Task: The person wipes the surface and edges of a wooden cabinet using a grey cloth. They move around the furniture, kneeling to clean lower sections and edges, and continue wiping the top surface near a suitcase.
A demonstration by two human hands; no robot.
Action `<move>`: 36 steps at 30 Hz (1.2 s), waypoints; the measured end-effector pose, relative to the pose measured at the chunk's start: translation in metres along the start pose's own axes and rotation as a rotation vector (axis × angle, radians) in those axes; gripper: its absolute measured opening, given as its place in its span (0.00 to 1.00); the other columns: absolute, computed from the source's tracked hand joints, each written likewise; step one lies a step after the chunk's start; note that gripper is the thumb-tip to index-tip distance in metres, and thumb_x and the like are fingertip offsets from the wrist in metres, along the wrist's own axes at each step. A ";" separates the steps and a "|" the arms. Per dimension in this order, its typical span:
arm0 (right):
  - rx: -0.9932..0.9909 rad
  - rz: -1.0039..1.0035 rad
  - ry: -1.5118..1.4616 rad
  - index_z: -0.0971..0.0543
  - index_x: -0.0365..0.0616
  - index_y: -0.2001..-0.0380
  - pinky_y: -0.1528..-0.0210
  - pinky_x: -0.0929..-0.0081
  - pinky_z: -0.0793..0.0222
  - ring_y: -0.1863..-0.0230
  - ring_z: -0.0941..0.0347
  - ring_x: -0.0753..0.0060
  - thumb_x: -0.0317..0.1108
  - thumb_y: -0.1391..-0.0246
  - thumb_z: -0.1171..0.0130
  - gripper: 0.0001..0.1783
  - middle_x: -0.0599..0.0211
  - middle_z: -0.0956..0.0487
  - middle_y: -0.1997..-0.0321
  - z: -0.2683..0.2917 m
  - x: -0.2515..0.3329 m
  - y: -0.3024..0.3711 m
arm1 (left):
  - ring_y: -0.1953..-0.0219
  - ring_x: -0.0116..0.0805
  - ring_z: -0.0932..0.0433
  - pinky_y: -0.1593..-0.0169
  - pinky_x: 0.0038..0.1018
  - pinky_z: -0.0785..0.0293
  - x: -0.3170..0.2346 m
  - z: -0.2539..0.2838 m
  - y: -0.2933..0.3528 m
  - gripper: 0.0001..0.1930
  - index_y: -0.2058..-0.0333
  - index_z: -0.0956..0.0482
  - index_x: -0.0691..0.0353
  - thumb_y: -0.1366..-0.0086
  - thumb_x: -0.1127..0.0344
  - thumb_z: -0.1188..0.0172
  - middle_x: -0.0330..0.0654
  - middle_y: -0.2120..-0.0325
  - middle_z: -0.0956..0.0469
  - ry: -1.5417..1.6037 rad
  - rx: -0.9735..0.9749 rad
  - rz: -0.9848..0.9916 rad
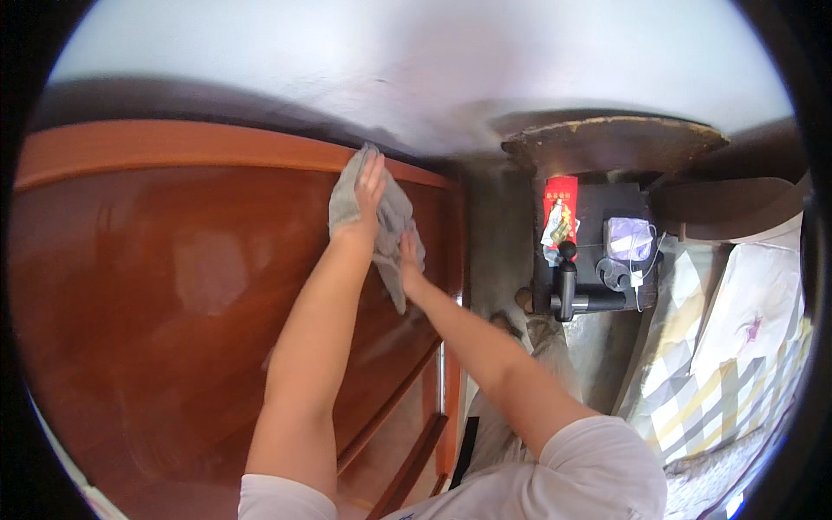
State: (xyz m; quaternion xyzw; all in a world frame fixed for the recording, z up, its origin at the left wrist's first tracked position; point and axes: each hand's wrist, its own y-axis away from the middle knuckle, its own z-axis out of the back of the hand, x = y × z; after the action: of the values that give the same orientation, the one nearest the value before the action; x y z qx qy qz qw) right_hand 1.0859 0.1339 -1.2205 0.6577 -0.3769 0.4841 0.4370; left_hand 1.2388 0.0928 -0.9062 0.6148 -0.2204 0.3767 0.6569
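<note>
A grey cloth (pixel 395 206) is draped against the top edge of a glossy reddish-brown wooden cabinet or dresser (pixel 173 260). My left hand (pixel 368 195) holds the upper part of the cloth, its fingers long and close together, pressed onto it at the raised rim. Lower and to the right, my right hand (pixel 411 267) grips the cloth's right side; part of its fingers is hard to make out. One corner of the cloth hangs down between my forearms onto the brown surface.
Right of the cabinet stands a small dark table (pixel 589 208) holding a black massage gun (pixel 567 282), a red packet (pixel 561 195), a purple-white pack (pixel 630 238) and a white cable. A bed with patterned bedding (pixel 693 390) lies at the right. Behind the cabinet rises a white wall (pixel 347 52).
</note>
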 end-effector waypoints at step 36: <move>-0.074 -0.159 -0.245 0.56 0.29 0.32 0.26 0.62 0.69 0.24 0.68 0.46 0.57 0.32 0.66 0.43 0.40 0.63 0.25 0.046 -0.031 -0.060 | 0.32 0.58 0.53 0.37 0.62 0.53 -0.136 -0.023 -0.151 0.39 0.30 0.51 0.57 0.34 0.50 0.45 0.47 0.31 0.53 -0.052 0.189 -0.128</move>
State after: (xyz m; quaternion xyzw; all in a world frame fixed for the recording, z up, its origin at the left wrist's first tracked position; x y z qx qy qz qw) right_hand 1.1475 0.1129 -1.2701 0.7232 -0.3917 0.3498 0.4486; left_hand 1.2661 0.0907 -1.1085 0.6963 -0.1612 0.3371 0.6128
